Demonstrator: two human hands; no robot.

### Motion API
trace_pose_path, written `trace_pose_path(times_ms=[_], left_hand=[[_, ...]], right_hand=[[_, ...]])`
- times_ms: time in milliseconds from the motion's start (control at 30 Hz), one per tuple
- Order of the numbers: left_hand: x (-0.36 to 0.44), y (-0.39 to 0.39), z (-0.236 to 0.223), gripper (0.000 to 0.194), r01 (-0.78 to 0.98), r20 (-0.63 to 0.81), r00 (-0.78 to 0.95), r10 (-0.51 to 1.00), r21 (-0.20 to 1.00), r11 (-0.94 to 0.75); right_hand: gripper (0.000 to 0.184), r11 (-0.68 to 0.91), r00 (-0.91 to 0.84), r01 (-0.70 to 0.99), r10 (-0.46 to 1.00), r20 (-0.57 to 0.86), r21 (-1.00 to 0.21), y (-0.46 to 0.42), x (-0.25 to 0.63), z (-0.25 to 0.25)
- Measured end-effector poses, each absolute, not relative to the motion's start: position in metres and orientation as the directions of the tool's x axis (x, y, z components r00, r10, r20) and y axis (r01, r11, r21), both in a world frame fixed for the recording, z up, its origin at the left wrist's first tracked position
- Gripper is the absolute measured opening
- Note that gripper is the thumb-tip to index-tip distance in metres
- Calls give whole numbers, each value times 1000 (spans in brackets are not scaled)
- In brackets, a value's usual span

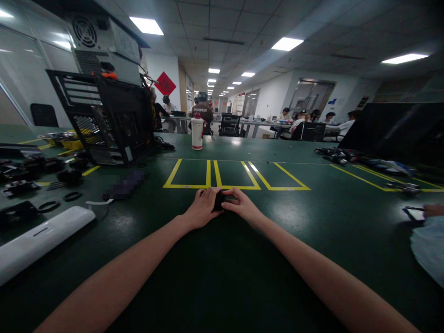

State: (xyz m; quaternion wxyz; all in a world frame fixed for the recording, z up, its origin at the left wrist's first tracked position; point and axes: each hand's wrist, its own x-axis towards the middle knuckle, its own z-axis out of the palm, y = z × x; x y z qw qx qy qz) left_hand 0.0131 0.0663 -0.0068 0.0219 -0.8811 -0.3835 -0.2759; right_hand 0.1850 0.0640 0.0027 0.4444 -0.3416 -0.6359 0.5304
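Between my hands is a small black part (pixel 218 200), mostly covered by fingers, so its exact kind is unclear. My left hand (pixel 204 208) is wrapped over its left side and top. On the other side, my right hand (pixel 242 206) pinches its right edge with bent fingers and thumb. Both hands are low over the green table (pixel 194 286), just in front of rectangles marked in yellow tape (pixel 236 187). Whether the part rests on the table or is held slightly above it, I cannot tell.
At left stand an open black computer case (pixel 118 118), a long white plastic piece (pixel 45 240) and several black parts (pixel 31 169). A white cup (pixel 197 133) stands behind the tape. Cables (pixel 335 155) lie far right, near another person's sleeve (pixel 430 245). People sit farther back.
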Motion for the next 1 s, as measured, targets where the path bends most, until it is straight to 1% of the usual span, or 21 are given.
trace_pose_path(times_ms=[100, 267, 467, 600, 667, 733, 833, 933, 1000], left_hand=[[13, 66, -6, 59, 687, 503, 554, 663, 174, -706], [13, 64, -3, 57, 688, 488, 552, 676, 190, -700], [12, 65, -5, 59, 690, 480, 560, 676, 181, -700], [12, 66, -5, 59, 686, 476, 561, 678, 191, -702], [12, 66, -5, 59, 686, 472, 556, 684, 203, -698], [13, 67, -5, 58, 692, 463, 541, 702, 230, -684], [14, 70, -2, 58, 703, 403, 512, 759, 311, -639], [15, 78, 3, 60, 716, 283, 475, 833, 426, -553], [15, 84, 6, 61, 721, 211, 456, 865, 481, -498]], right_hand=[[26, 189, -344, -11, 921, 181, -982, 64, 184, 3], [35, 165, -363, 39, 921, 140, -986, 64, 184, 7], [40, 208, -437, -51, 875, 209, -977, 63, 187, 5], [29, 227, -388, -10, 897, 213, -974, 66, 187, -2], [25, 259, -360, 16, 903, 236, -966, 69, 187, -6], [28, 314, -358, 67, 894, 272, -947, 73, 188, -10], [35, 390, -333, 246, 894, 300, -888, 79, 193, -14], [39, 378, -276, 431, 920, 279, -820, 79, 201, -14], [48, 375, -294, 505, 922, 254, -777, 76, 205, -11]])
